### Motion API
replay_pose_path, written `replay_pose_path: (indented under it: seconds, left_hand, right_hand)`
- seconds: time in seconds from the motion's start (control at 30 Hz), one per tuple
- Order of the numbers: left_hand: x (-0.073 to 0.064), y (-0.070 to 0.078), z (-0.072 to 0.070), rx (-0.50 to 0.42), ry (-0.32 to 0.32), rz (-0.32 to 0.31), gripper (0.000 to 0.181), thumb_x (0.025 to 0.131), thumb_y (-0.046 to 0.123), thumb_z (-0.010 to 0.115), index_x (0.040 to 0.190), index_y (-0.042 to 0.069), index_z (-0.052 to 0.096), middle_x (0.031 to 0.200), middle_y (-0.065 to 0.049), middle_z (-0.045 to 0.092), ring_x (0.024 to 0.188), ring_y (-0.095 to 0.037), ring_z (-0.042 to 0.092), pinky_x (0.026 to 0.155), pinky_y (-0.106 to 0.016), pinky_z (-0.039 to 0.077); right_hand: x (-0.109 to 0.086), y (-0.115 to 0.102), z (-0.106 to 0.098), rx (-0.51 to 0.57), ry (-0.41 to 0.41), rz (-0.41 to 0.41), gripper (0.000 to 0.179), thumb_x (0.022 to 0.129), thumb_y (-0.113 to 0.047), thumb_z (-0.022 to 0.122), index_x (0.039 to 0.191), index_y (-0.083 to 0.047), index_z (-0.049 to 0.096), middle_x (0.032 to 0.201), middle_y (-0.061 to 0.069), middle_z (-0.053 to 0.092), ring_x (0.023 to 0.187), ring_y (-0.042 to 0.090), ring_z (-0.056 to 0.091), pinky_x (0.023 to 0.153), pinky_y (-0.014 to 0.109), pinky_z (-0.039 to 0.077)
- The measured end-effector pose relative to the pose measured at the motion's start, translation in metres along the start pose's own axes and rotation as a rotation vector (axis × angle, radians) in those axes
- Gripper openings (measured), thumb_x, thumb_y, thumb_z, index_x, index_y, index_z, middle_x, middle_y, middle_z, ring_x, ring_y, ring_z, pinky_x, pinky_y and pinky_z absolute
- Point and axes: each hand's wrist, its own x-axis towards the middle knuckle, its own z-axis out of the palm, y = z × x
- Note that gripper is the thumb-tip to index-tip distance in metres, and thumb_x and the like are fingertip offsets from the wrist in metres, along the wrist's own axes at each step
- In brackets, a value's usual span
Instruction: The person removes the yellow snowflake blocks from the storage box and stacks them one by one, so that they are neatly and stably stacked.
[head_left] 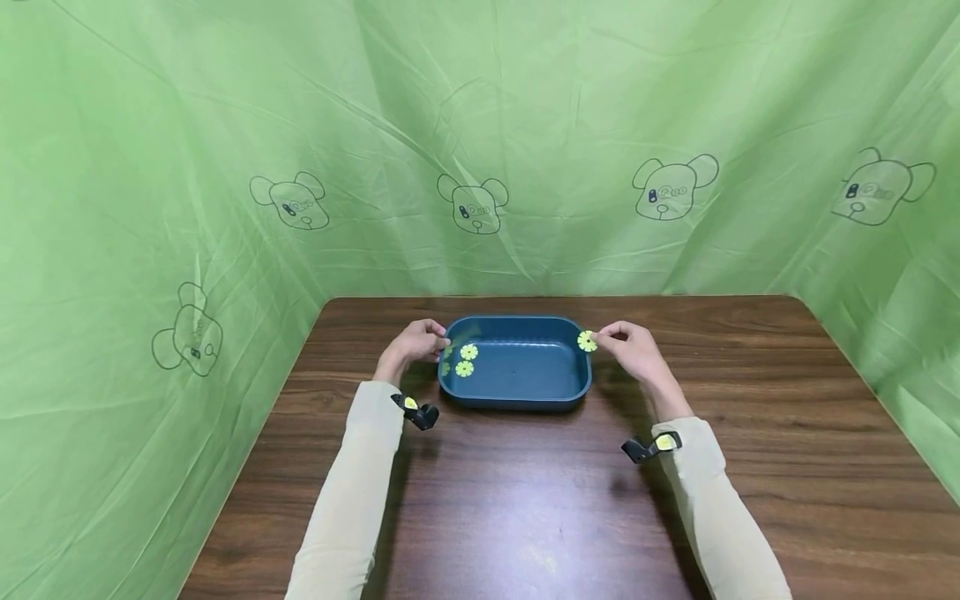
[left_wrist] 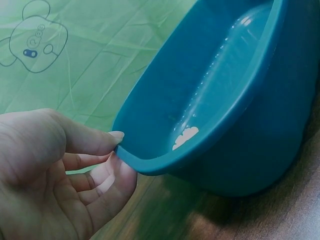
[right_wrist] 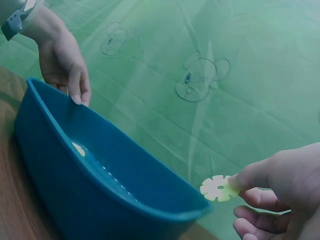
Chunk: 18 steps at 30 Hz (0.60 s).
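A blue plastic basin with rounded corners stands on the table. My left hand pinches its left rim, thumb over the top edge and fingers curled under it, as the left wrist view shows. Over the basin's right rim, my right hand holds a yellow-green flower-shaped disc between thumb and index finger. That disc has a notched edge and a small hole in its centre. Inside the basin, at the left end, lie two similar discs, with faint reflections on the wall beside them.
The brown wooden table extends on every side of the basin. Behind and beside it hangs a green cloth with printed bear heads. A black wrist mount sits on the left sleeve, another mount on the right.
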Motion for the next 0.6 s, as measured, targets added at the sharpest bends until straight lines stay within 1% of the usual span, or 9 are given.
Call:
replay_pose_path:
  seconds: [0.03,0.1,0.17,0.27,0.37,0.47,0.53,0.6]
  left_hand:
    - [0.0,0.0,0.0,0.0,0.0,-0.001,0.025,0.095,0.008,0.056,0.118,0.0,0.048,0.098,-0.012,0.051,0.078,-0.02,0.055,0.094,-0.047,0.05]
    - [-0.001,0.001,0.0,-0.001,0.001,-0.002,0.025,0.095,0.008,0.056,0.118,0.0,0.048,0.098,-0.011,0.051,0.078,-0.02,0.055,0.094,-0.047,0.051]
    - [-0.001,0.0,0.0,-0.007,-0.001,-0.003,0.025,0.095,0.008,0.056,0.118,0.0,0.048,0.098,-0.011,0.051,0.078,-0.02,0.055,0.094,-0.047,0.05]
    - [-0.002,0.001,0.0,-0.01,-0.003,-0.002,0.025,0.095,0.007,0.056,0.118,0.0,0.048,0.098,-0.012,0.051,0.079,-0.021,0.055,0.095,-0.048,0.05]
    - [-0.003,0.001,0.0,-0.007,-0.003,0.002,0.026,0.095,0.007,0.056,0.118,-0.001,0.048,0.099,-0.011,0.051,0.079,-0.021,0.055,0.095,-0.048,0.05]
    - [-0.003,0.002,-0.001,-0.008,-0.002,0.001,0.026,0.095,0.007,0.056,0.118,-0.001,0.048,0.099,-0.011,0.051,0.079,-0.02,0.055,0.095,-0.048,0.05]
    - [-0.003,0.002,-0.001,-0.01,-0.002,-0.002,0.026,0.095,0.007,0.056,0.118,0.0,0.048,0.099,-0.012,0.052,0.079,-0.02,0.055,0.095,-0.048,0.05]
    - [-0.003,0.002,-0.001,-0.012,-0.002,-0.005,0.026,0.095,0.007,0.056,0.118,0.0,0.048,0.1,-0.012,0.052,0.079,-0.02,0.055,0.095,-0.048,0.05]
  right_hand:
    - [-0.001,0.003,-0.002,0.005,0.006,0.01,0.032,0.091,-0.027,0.064,0.102,0.003,0.062,0.091,0.008,0.06,0.075,0.014,0.051,0.064,0.023,0.043]
    - [-0.003,0.007,-0.006,0.006,0.015,0.03,0.033,0.091,-0.029,0.064,0.103,0.002,0.062,0.09,0.006,0.059,0.073,0.012,0.051,0.063,0.024,0.044]
    - [-0.005,0.011,-0.01,0.001,0.023,0.048,0.034,0.092,-0.03,0.063,0.104,0.002,0.061,0.093,0.007,0.058,0.074,0.013,0.05,0.064,0.025,0.045]
    - [-0.007,0.017,-0.016,-0.013,0.038,0.069,0.037,0.093,-0.032,0.061,0.106,0.002,0.061,0.1,0.009,0.058,0.082,0.013,0.048,0.07,0.027,0.044]
    - [-0.007,0.023,-0.023,-0.014,0.058,0.094,0.038,0.094,-0.032,0.06,0.108,0.003,0.06,0.109,0.013,0.057,0.09,0.017,0.048,0.072,0.027,0.042]
    - [-0.006,0.03,-0.028,-0.022,0.083,0.125,0.039,0.094,-0.032,0.059,0.11,0.004,0.059,0.118,0.018,0.055,0.102,0.023,0.048,0.077,0.027,0.039]
    - [-0.005,0.036,-0.031,-0.026,0.093,0.147,0.04,0.094,-0.033,0.059,0.11,0.004,0.058,0.121,0.02,0.054,0.106,0.026,0.047,0.078,0.028,0.038]
    - [-0.004,0.041,-0.034,-0.038,0.094,0.166,0.042,0.094,-0.034,0.058,0.111,0.004,0.058,0.122,0.02,0.053,0.107,0.027,0.046,0.079,0.028,0.037]
